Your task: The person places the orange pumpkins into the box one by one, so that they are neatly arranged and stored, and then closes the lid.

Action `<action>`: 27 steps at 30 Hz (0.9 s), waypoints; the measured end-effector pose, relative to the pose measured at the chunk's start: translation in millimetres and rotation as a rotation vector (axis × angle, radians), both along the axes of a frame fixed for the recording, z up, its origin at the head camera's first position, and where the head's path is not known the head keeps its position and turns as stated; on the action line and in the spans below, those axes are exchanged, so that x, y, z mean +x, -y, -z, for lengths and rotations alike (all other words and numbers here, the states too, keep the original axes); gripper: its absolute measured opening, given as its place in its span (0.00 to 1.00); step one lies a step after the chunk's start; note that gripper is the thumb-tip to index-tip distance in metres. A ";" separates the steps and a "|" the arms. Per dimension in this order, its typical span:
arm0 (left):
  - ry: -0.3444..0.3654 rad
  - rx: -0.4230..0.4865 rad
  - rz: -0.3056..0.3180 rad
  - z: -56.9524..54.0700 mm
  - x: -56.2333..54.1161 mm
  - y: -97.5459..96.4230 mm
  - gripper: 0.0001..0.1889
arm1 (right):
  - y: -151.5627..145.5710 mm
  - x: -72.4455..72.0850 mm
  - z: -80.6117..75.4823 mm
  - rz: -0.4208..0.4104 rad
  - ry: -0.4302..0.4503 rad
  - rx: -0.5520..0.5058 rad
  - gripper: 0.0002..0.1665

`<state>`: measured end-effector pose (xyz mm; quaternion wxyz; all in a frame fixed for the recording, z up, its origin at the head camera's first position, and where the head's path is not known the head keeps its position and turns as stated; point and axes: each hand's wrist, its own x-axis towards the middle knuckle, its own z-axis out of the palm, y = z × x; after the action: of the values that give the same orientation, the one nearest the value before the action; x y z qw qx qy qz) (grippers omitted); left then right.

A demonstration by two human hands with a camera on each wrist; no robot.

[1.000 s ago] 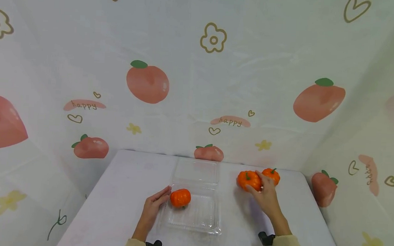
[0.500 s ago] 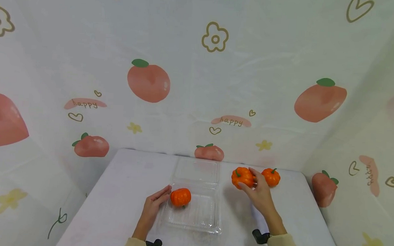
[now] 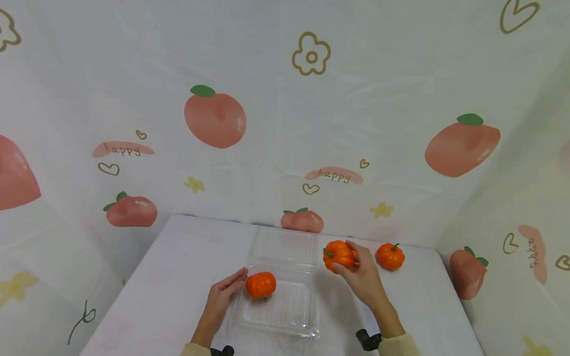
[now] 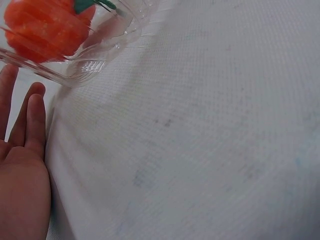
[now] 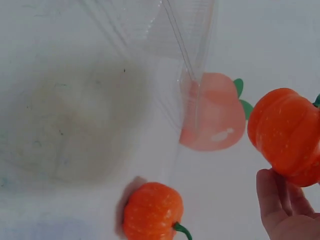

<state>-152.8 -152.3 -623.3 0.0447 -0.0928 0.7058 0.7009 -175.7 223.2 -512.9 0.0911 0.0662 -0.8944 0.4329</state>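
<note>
R hand [image 3: 366,281] gripping pumpkin [image 3: 337,254] (cut off in R-wrist cam) | L hand [image 3: 220,297] straight-fingered beside clear box [image 3: 289,306], exact contact unclr

The right wrist view cuts off the held pumpkin [image 5: 286,135], the left wrist view the boxed pumpkin [image 4: 47,30].
</note>
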 end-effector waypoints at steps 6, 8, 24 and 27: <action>0.001 -0.010 -0.007 -1.5 -0.2 -1.5 0.23 | 7.9 -0.1 -0.6 -0.044 -0.012 -0.012 0.42; 0.002 -0.010 -0.008 -2.0 -0.1 -1.2 0.23 | 11.7 0.1 -0.5 -0.058 -0.001 -0.033 0.42; 0.015 -0.012 0.007 -2.8 -0.2 1.0 0.23 | 38.5 1.5 12.5 -0.155 0.023 -0.053 0.37; 0.016 -0.014 0.004 -1.7 -0.6 0.0 0.24 | 43.2 2.7 15.2 -0.169 0.037 -0.055 0.38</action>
<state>-153.4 -152.3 -621.7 0.0511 -0.0974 0.7104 0.6952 -173.1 180.0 -528.1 0.0398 0.1308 -0.8749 0.4645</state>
